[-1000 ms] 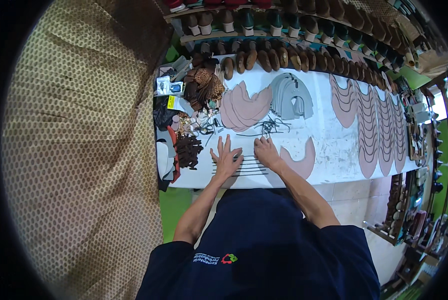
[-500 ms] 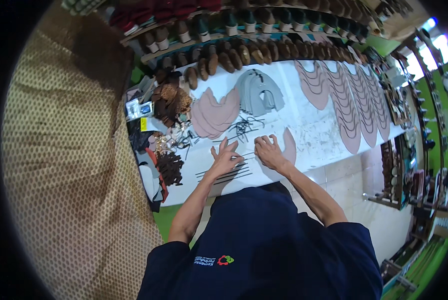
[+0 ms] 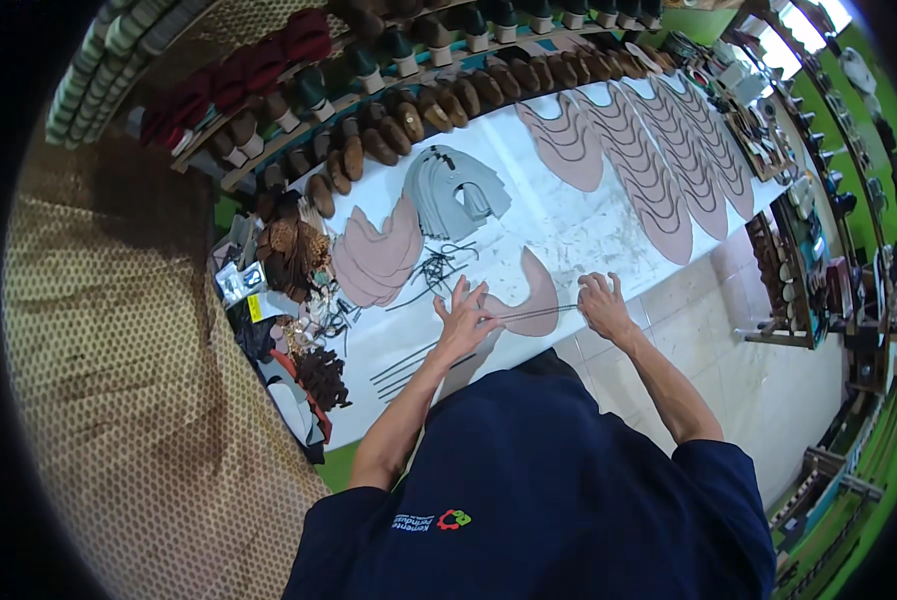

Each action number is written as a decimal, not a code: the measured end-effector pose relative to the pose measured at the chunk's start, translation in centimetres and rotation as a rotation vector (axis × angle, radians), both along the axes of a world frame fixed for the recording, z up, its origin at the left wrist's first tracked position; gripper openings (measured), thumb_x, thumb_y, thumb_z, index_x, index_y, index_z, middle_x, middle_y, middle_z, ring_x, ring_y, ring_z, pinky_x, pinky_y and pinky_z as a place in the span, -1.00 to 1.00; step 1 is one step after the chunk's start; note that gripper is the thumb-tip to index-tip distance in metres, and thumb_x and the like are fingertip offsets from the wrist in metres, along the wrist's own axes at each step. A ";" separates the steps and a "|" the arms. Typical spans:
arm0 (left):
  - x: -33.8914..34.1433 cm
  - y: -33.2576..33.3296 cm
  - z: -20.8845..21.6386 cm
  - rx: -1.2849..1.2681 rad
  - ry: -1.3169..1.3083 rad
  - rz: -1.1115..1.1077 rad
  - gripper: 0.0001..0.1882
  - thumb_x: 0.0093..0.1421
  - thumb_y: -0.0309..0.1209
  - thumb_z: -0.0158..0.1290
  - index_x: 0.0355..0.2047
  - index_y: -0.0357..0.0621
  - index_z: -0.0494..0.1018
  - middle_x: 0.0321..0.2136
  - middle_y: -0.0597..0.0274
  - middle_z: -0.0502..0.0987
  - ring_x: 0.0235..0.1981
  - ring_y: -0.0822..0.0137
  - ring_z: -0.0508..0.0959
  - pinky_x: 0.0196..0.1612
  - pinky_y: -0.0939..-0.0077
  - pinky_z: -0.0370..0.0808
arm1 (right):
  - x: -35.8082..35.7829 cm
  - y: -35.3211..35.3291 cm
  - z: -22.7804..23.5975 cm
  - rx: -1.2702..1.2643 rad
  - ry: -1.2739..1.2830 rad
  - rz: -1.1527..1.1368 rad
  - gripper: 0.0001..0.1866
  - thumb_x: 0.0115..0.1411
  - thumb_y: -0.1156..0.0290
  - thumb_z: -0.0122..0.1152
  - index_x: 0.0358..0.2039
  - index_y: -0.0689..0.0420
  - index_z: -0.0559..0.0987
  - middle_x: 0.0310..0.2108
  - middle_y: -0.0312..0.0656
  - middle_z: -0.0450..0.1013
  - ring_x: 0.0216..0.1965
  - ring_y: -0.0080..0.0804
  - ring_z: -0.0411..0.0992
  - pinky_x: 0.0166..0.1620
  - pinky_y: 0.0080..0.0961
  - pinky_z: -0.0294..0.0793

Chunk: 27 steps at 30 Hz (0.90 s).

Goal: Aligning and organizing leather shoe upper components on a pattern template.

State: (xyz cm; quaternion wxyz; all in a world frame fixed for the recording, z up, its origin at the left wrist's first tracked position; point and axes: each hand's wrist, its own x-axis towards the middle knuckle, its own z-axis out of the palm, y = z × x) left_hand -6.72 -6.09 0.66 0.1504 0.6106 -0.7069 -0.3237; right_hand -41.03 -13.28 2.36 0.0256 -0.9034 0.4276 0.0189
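Pressing left hand, fingers spread flat, on dark strips | right hand splayed beside pink leather piece | laying-out step, likely; next calls for pinching one strip.

Small clear pkts w/ labels at bench's left end.

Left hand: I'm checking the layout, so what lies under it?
The left hand presses flat on thin dark strips on the white table, beside a pink curved piece. Anything beneath the palm is hidden.

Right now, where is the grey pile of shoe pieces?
In the head view, the grey pile lies on the white table, beyond the left hand, right of the pink stack.
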 end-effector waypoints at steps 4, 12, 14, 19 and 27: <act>-1.8 -0.4 0.2 -0.084 -0.063 -0.005 -0.66 0.20 0.01 0.32 -0.39 0.01 0.78 0.47 0.15 0.28 0.58 -0.14 -0.14 0.34 -0.74 -0.36 | -1.2 -0.1 -0.5 0.013 -0.051 -0.048 -0.84 0.19 0.35 0.29 -0.30 0.15 0.70 0.19 -0.21 0.43 0.34 -0.24 0.27 0.41 0.20 0.10; -1.7 -0.3 0.7 -0.129 -0.119 0.088 -0.67 0.11 -0.04 0.37 -0.51 0.00 0.63 0.47 0.05 0.24 0.58 -0.10 -0.08 0.34 -0.73 -0.31 | -1.3 -1.3 1.9 0.301 -0.256 -0.309 -0.82 0.01 0.26 0.49 -0.36 0.00 0.74 0.18 -0.22 0.46 0.37 -0.17 0.23 0.43 0.14 0.01; -1.4 -0.2 0.7 -0.136 -0.120 0.133 -0.68 0.09 -0.06 0.38 -0.50 0.00 0.61 0.47 0.06 0.23 0.58 -0.10 -0.08 0.34 -0.72 -0.30 | -0.7 -1.3 2.1 0.219 -0.330 -0.399 -0.82 -0.01 0.27 0.50 -0.37 -0.01 0.75 0.16 -0.21 0.48 0.37 -0.14 0.24 0.41 0.12 0.02; 0.6 1.5 -0.4 -0.241 -0.243 0.272 -0.74 0.17 -0.16 0.32 -0.14 0.14 0.69 0.53 0.04 0.09 0.59 -0.11 -0.15 0.32 -0.72 -0.24 | 4.9 -0.9 1.3 0.089 -0.472 -0.113 -0.85 0.01 0.29 0.46 -0.36 -0.03 0.76 0.16 -0.24 0.48 0.33 -0.13 0.29 0.39 0.11 0.05; 0.4 2.5 0.6 -0.166 -0.282 0.230 -0.55 0.25 -0.20 0.22 0.16 0.43 0.62 0.58 0.04 -0.05 0.59 -0.15 -0.18 0.32 -0.75 -0.25 | 12.4 1.1 -0.4 0.218 -0.511 0.147 -0.87 0.14 0.25 0.39 -0.39 -0.03 0.78 0.18 -0.33 0.49 0.33 -0.23 0.29 0.38 0.14 0.08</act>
